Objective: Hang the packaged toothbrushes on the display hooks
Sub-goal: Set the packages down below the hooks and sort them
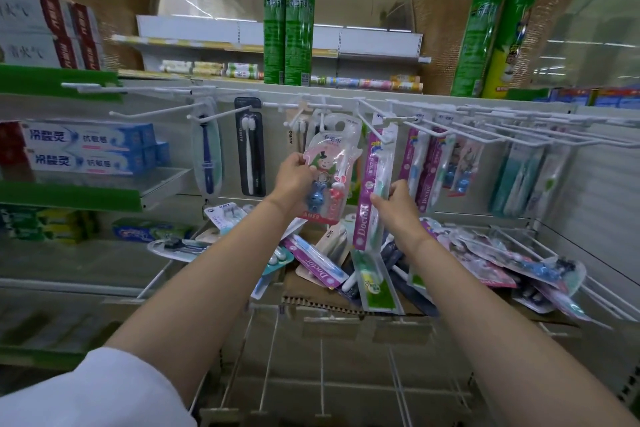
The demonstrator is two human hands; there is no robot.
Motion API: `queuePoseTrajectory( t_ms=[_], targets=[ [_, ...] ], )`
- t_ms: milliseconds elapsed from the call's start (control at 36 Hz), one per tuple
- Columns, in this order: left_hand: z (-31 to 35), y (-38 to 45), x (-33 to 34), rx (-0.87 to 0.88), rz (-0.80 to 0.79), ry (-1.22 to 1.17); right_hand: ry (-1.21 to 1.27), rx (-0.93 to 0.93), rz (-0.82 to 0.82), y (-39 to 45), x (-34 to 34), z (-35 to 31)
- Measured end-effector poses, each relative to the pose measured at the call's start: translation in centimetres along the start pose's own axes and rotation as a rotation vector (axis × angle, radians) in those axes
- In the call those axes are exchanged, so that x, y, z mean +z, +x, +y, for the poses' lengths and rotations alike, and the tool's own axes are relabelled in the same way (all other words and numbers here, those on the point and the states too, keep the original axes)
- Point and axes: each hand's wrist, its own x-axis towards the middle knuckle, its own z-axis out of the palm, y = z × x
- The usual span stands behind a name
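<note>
Head view, looking forward and down at a shop toothbrush display. The left hand [294, 172] holds a pink children's toothbrush pack [330, 163] by its left edge, fingers curled round the card, its top raised to the white display hooks [311, 107]. The right hand [394, 199] pinches the lower part of a purple Doctor toothbrush pack [372, 191], whose top sits at a neighbouring hook [394, 121]; whether its hole is already threaded cannot be told. More packs hang on hooks to either side, and a loose pile of toothbrush packs [450, 253] lies on cardboard on the wire shelf [329, 357] below.

To hang well, each pack's punched hole probably wants lining up square with the hook tip, then sliding back along the wire, label facing outward, without tugging neighbouring packs loose.
</note>
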Motion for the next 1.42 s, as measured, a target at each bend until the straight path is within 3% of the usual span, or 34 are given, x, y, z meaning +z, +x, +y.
queuePoseTrajectory(
  t_ms=[250, 389, 1000, 1222, 1417],
  targets=[
    [-0.4, 1.8, -1.0, -0.071, 0.031, -0.047, 0.027, 0.026, -0.019, 0.9, -0.2, -0.1],
    [-0.6, 2.4, -1.2, -0.057, 0.055, -0.020, -0.051, 0.053, -0.104, 1.0, 0.3, 0.2],
    [-2.1, 4.8, -0.6, -0.014, 0.106, 0.142, -0.114, 0.082, -0.180, 3.3, 1.9, 0.1],
    [-2.3, 4.4, -0.4, -0.016, 0.173, 0.084, -0.165, 0.080, -0.160, 3.8, 2.0, 0.3],
    [-2.8, 3.0, -0.1, -0.017, 0.324, 0.076, -0.224, 0.076, -0.214, 3.5, 1.5, 0.8]
  ],
)
